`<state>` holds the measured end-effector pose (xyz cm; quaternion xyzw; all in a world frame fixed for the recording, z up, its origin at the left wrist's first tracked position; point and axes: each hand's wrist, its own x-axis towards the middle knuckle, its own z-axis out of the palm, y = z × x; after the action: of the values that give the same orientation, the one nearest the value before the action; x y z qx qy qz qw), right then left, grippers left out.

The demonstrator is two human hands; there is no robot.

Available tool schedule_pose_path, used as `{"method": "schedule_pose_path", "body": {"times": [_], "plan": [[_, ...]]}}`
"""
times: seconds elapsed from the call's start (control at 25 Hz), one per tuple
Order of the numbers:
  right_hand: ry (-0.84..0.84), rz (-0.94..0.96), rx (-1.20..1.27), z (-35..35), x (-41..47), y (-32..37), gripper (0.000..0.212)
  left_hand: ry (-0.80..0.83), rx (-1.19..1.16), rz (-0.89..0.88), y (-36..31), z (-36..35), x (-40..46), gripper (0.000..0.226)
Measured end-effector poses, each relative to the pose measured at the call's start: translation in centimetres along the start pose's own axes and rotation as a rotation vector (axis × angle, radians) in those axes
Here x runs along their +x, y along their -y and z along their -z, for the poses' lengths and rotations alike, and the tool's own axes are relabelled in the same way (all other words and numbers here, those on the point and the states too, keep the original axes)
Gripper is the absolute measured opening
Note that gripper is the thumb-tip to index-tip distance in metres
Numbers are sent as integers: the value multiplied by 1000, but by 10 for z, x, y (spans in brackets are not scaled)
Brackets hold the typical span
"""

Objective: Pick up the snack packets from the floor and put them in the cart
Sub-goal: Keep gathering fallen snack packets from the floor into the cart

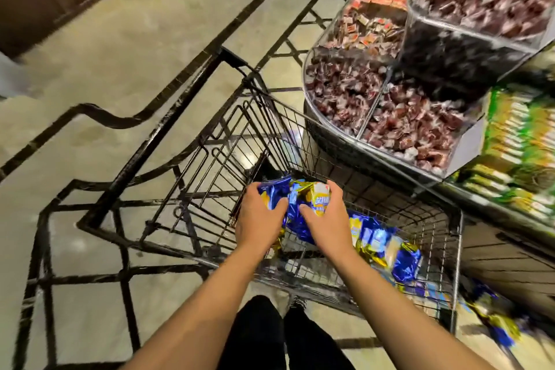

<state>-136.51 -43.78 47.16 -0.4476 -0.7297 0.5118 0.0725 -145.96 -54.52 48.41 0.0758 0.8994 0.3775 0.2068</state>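
Both hands, left hand (pixel 260 221) and right hand (pixel 326 221), curl their grip around one bundle of snack packets (pixel 295 198), held over the cart (pixel 456 249) for dropping. More packets (pixel 387 246) lie inside at right; some (pixel 492 317) remain on the floor.

Warm, fairly bright indoor light falls from overhead, leaving soft sheen patches on the polished beige tiled floor (pixel 126 48) and glints on the shiny blue-and-gold foil snack packets (pixel 387 245). The wide-angle lens bends straight lines towards the edges. Motion blur smears the right side, worst on the green-and-yellow boxed goods (pixel 519 141); the centre stays reasonably sharp.
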Motion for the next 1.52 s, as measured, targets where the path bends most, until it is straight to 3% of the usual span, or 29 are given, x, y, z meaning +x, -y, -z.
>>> {"method": "schedule_pose_path", "body": {"times": [0.44, 0.64, 0.8, 1.32, 1.52], "plan": [[-67, -266, -40, -59, 125, -80, 81, 172, 115, 62, 49, -104, 143, 62], [-155, -383, -60, -87, 181, -127, 76, 168, 168, 22, 77, -165, 193, 66], [-169, -429, -129, -106, 199, -155, 83, 164, 233, 38, 98, -199, 214, 70], [-126, -515, -201, -131, 203, -179, 95, 166, 403, 24, 110, -217, 214, 85], [-141, -502, -181, -121, 192, -175, 85, 193, 390, -39, 100, -201, 199, 80]]}}
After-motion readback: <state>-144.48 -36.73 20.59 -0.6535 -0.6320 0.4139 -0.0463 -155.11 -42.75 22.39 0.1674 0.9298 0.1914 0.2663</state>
